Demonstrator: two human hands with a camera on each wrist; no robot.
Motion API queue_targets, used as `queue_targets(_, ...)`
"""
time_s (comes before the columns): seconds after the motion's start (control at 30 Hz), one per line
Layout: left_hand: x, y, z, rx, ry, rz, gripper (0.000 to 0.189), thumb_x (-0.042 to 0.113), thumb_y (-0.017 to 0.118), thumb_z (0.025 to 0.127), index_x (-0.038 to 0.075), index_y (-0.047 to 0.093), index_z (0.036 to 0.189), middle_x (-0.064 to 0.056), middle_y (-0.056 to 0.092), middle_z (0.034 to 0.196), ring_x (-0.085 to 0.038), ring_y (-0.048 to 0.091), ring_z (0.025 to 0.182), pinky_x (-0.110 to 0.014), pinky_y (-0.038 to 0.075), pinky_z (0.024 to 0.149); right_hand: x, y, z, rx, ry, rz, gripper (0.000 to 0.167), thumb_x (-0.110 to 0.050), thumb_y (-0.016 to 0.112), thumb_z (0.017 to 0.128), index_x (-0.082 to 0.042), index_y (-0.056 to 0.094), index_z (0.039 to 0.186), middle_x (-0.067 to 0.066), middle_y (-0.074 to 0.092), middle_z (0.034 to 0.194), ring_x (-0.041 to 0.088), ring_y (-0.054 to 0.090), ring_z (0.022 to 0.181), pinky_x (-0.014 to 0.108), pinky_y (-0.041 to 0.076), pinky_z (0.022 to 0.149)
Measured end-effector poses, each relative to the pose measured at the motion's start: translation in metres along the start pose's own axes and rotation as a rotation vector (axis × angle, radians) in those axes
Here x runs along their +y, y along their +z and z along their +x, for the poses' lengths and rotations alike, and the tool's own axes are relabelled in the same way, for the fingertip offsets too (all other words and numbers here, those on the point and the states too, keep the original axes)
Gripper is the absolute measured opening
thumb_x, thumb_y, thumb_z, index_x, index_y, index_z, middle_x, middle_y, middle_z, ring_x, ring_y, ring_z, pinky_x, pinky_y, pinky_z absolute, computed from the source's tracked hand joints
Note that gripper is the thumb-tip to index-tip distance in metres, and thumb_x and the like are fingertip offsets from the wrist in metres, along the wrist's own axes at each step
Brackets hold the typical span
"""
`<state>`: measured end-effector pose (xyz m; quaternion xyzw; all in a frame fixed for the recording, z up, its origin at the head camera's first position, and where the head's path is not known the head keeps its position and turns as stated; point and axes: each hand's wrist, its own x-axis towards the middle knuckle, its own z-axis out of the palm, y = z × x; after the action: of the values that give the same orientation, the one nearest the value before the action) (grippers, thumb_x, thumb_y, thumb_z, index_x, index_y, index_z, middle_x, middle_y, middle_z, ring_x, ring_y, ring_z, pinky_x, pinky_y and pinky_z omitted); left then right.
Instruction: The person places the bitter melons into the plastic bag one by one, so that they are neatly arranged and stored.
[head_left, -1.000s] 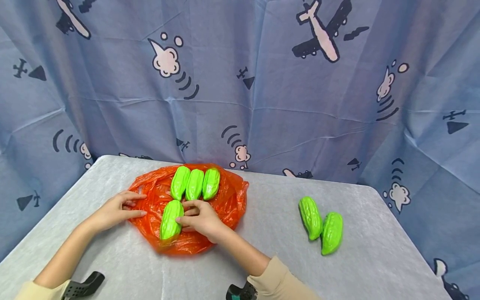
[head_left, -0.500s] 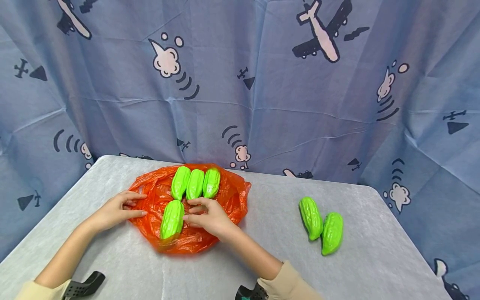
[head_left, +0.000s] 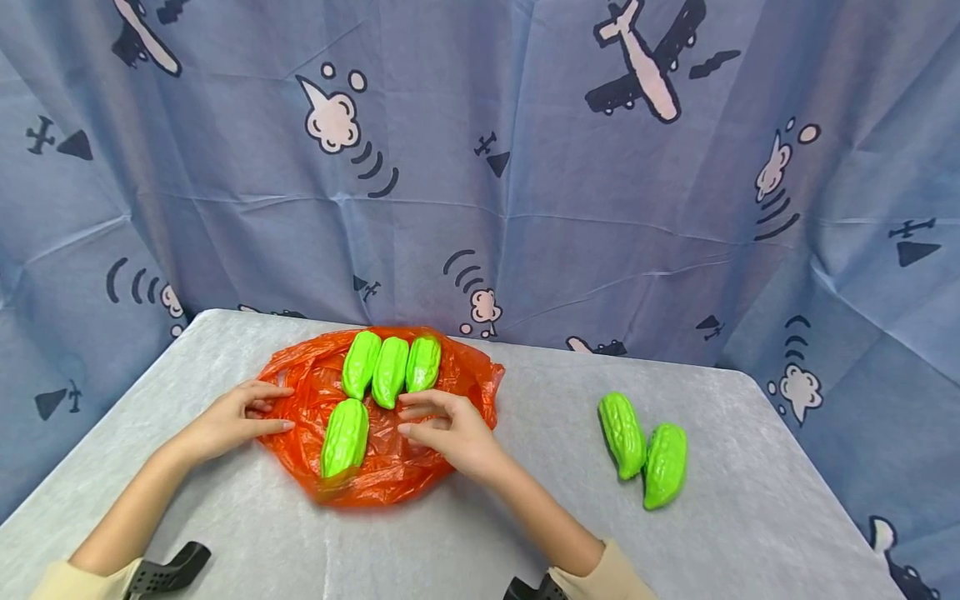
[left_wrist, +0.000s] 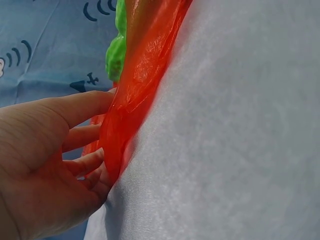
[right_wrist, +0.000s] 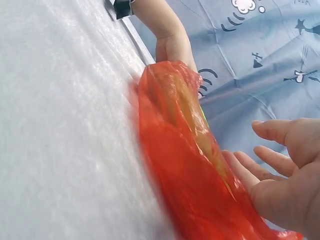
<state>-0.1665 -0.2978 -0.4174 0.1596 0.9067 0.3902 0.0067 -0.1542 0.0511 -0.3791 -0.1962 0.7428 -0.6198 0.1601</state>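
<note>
An orange-red plastic bag lies spread on the table, its mouth facing up. Inside, three bright green bitter melons sit side by side at the back, the middle one among them. Nearer the front lies one more bitter melon, partly under the bag's front film. At the bag's left rim, my left hand holds the plastic between thumb and curled fingers, as the left wrist view also shows. My right hand hovers over the bag's right side, fingers spread and holding nothing, apart from the front melon.
Two more bitter melons, the left one and the right one, lie touching on the right of the pale grey table. A blue curtain with printed aeroplanes hangs behind and beside the table.
My right hand has let go of the front bitter melon and moved right, away from it. The melon stays in the bag. My left hand has not moved.
</note>
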Motion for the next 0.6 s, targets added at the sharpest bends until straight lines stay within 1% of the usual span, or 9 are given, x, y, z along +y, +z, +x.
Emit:
queue_targets(0.07,0.000,0.000,0.000,0.001,0.000,0.000,0.048,0.005,0.081,0.089,-0.014,0.065,0.130,-0.030,0.062,0.128,-0.028,0.062,0.103,-0.028,0.052,0.083,0.001,-0.004,-0.002,0.015,-0.025,0.004,0.042,-0.003,0.068,0.100,0.013,0.059,0.138,0.035,0.065,0.130,0.047,0.072,0.107,0.042,0.061,0.092)
queue_targets(0.2,0.000,0.000,0.000,0.003,0.001,0.002,0.048,0.006,0.081,0.089,-0.014,0.066,0.129,-0.029,0.062,0.127,-0.028,0.062,0.102,-0.028,0.051,0.083,0.002,-0.014,-0.006,0.039,-0.045,0.038,0.042,0.000,0.066,0.100,0.017,0.056,0.138,0.038,0.063,0.131,0.051,0.070,0.109,0.044,0.060,0.094)
queue_targets(0.33,0.000,0.000,0.000,0.007,0.005,-0.001,0.048,0.006,0.081,0.088,-0.013,0.066,0.129,-0.029,0.063,0.126,-0.027,0.062,0.101,-0.028,0.051,0.082,0.001,-0.024,-0.012,0.068,-0.051,0.055,0.041,0.002,0.065,0.101,0.017,0.056,0.138,0.040,0.062,0.131,0.050,0.069,0.110,0.039,0.060,0.092)
queue_targets(0.37,0.000,0.000,0.000,0.009,0.006,-0.001,0.048,0.006,0.081,0.088,-0.013,0.066,0.129,-0.029,0.063,0.126,-0.027,0.062,0.101,-0.028,0.051,0.082,0.001,-0.027,-0.014,0.075,-0.051,0.065,0.041,0.003,0.065,0.101,0.017,0.056,0.138,0.040,0.062,0.130,0.049,0.069,0.110,0.037,0.060,0.092)
queue_targets(0.5,0.000,-0.001,0.000,0.011,-0.002,0.003,0.048,0.007,0.082,0.088,-0.013,0.066,0.129,-0.028,0.063,0.126,-0.026,0.062,0.100,-0.028,0.051,0.081,-0.001,-0.040,-0.021,0.102,-0.041,0.099,0.042,0.003,0.063,0.101,0.017,0.054,0.140,0.041,0.060,0.131,0.035,0.072,0.108,0.034,0.060,0.092)
queue_targets(0.6,0.001,0.000,0.000,0.015,-0.007,0.004,0.048,0.007,0.082,0.088,-0.013,0.067,0.129,-0.028,0.063,0.126,-0.026,0.063,0.100,-0.028,0.052,0.081,-0.002,-0.051,-0.027,0.128,-0.037,0.105,0.044,0.004,0.062,0.101,0.018,0.052,0.142,0.041,0.061,0.132,0.027,0.073,0.106,0.032,0.060,0.092)
